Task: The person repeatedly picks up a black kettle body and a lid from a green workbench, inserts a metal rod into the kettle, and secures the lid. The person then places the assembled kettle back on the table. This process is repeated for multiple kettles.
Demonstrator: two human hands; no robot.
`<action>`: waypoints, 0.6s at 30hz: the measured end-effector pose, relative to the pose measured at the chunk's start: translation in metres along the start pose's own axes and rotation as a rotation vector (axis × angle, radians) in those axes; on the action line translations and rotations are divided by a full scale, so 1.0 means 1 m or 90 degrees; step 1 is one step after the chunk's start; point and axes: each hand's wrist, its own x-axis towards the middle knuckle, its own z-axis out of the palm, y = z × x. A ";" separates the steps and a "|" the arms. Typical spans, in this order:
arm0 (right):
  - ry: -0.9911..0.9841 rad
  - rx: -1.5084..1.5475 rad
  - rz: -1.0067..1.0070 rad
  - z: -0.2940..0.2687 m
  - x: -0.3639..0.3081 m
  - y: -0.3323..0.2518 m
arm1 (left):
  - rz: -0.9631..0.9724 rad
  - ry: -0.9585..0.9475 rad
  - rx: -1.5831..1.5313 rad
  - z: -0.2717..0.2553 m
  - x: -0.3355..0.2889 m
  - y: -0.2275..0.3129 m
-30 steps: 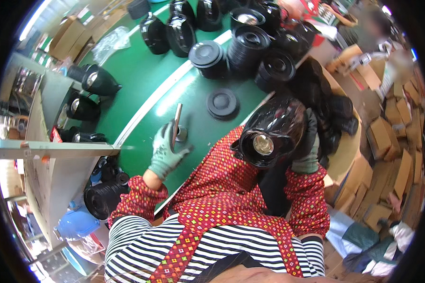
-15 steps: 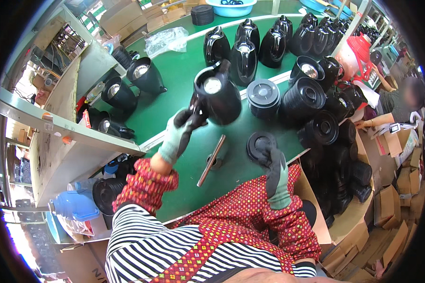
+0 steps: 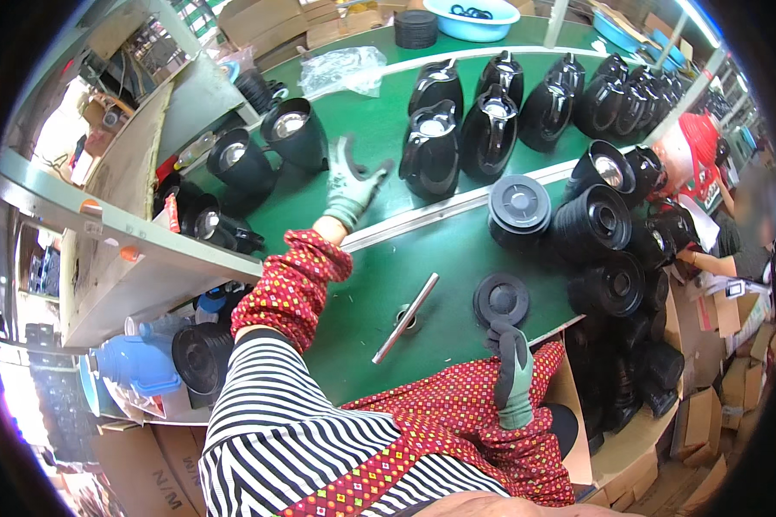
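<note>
My left hand (image 3: 353, 183), in a grey-green glove, stretches over the green table with thumb and fingers apart and nothing in it. It is between the black jugs without lids (image 3: 295, 133) on the left and a glossy black jug (image 3: 431, 153) standing on the right. My right hand (image 3: 512, 366), also gloved, has its fingers bent together at the near rim of a round black lid (image 3: 502, 299); how firmly they grip it is partly hidden. Left of that lid lies a metal bar (image 3: 405, 319) across a small round fitting.
Glossy black jugs (image 3: 491, 129) stand in rows at the far side. Stacked black lids (image 3: 591, 217) and a round lidded piece (image 3: 519, 207) are on the right. A pale rail (image 3: 379, 234) crosses the table. A co-worker's hand (image 3: 697, 260) shows at far right.
My left hand has let go of the black jug, which now stands by the others, and moved away from me, opening. My right hand stays at the black lid. The view has shifted.
</note>
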 end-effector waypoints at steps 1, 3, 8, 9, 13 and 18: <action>-0.012 -0.003 0.008 0.002 0.000 0.001 | 0.081 0.109 0.037 -0.015 0.012 -0.024; -0.018 -0.016 0.021 0.000 -0.001 0.002 | 0.094 0.215 0.288 -0.053 0.039 -0.044; -0.039 0.012 0.022 0.008 0.001 -0.001 | -0.111 -0.022 0.479 -0.122 0.094 -0.106; -0.029 0.002 0.018 0.004 0.001 -0.001 | -0.092 -0.023 0.471 -0.111 0.097 -0.107; -0.042 -0.028 0.022 0.000 0.000 0.006 | -0.084 0.008 0.420 -0.110 0.084 -0.093; -0.069 -0.045 0.029 -0.001 -0.002 0.003 | 0.149 0.043 0.252 -0.119 0.015 -0.009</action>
